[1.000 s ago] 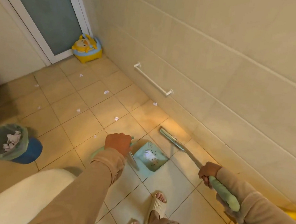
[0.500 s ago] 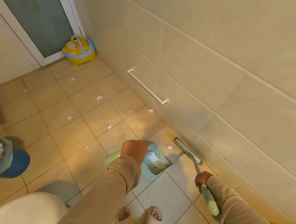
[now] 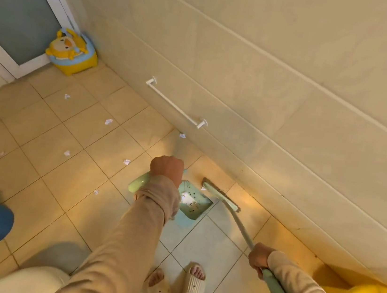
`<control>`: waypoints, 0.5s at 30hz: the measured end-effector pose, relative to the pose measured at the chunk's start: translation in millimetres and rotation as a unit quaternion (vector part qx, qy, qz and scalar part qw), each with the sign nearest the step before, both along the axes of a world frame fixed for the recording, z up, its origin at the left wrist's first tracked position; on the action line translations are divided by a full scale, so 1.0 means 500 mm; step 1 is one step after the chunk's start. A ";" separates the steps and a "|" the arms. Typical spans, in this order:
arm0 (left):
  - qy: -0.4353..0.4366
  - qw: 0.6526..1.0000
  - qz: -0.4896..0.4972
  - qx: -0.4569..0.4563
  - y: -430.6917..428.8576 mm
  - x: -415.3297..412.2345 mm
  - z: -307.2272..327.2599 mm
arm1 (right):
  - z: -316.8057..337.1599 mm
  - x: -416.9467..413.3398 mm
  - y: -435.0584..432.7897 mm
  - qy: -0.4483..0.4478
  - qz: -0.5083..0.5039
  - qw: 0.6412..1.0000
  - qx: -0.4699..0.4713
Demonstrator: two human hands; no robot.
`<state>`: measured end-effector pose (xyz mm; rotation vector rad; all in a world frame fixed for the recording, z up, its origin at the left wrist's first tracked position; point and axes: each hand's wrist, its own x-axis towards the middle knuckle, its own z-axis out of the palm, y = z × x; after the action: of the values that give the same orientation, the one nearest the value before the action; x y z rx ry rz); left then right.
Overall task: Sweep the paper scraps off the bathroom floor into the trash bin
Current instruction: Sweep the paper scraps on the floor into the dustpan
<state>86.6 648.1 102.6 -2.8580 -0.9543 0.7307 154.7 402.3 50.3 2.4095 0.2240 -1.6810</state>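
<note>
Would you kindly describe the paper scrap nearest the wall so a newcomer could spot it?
Find the white towel bar low on the tiled wall. Just below its nearer bracket lies a crumpled white paper scrap. Unlike the other scraps, out in the open floor, it lies beside the wall's base.

Glossy tan ceramic floor tiles [image 3: 43, 175], smooth pale green plastic dustpan [image 3: 191, 207], crumpled white paper scraps [image 3: 108, 121], frosted door glass [image 3: 14, 7]
</note>
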 end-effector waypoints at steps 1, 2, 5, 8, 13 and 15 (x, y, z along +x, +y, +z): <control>0.004 1.000 0.002 -0.001 0.003 0.002 0.002 | 0.005 -0.005 -0.013 0.006 0.007 1.000 0.006; 0.005 1.000 0.004 0.000 0.005 0.002 0.003 | 0.008 -0.008 -0.026 0.015 -0.004 1.000 0.016; 0.001 1.000 0.010 0.002 0.005 -0.008 0.006 | 0.028 -0.007 -0.055 0.082 -0.119 0.989 0.028; -0.001 1.000 0.012 -0.001 -0.006 -0.026 0.012 | 0.049 0.001 -0.070 0.111 -0.202 0.971 0.056; 0.000 1.000 0.010 -0.005 -0.046 -0.073 0.010 | 0.064 0.006 -0.087 0.103 -0.273 0.952 0.091; -0.003 1.000 0.023 -0.013 -0.067 -0.099 0.005 | 0.061 0.001 -0.086 0.103 -0.268 0.953 0.094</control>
<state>37.3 614.4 105.1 -2.8713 -1.0212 0.7462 155.3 359.3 81.0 2.5869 -0.2882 -2.2334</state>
